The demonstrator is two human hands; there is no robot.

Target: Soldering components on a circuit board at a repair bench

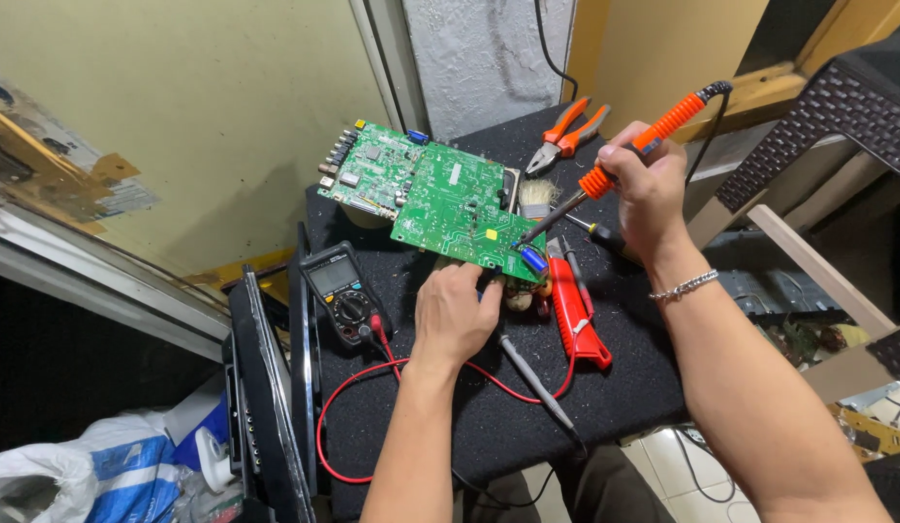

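Here, the bench (489, 426) is wearing a black, gritty mat flecked with solder crumbs, and it is sitting tight in a cramped corner: a pale yellow wall (208, 107) to the left, a grey plastered strip behind, wooden framing to the right.

The green circuit board (435, 199) is sitting tilted near the middle of the bench, its near edge propped up. The left hand (455, 315) is pinching that near edge, fingers curled under it. The right hand (649, 184) is wrapping shut around the orange soldering iron (615, 165), whose tip is touching the board's near right corner, just beside a blue component.

A black multimeter (339, 291) is lying left of the board, its red lead (372, 407) looping over the bench front. A red-handled tool (578, 315) is resting right of the left hand, a grey probe (537, 383) just below it. Orange pliers (566, 131) are lying at the back edge.

At lower left a white and blue sack (111, 475) is slumping on the floor; what is inside I cannot tell. A dark flat panel (266, 387) is leaning against the bench's left edge, so that side is crowded; the front right of the mat is lying open.
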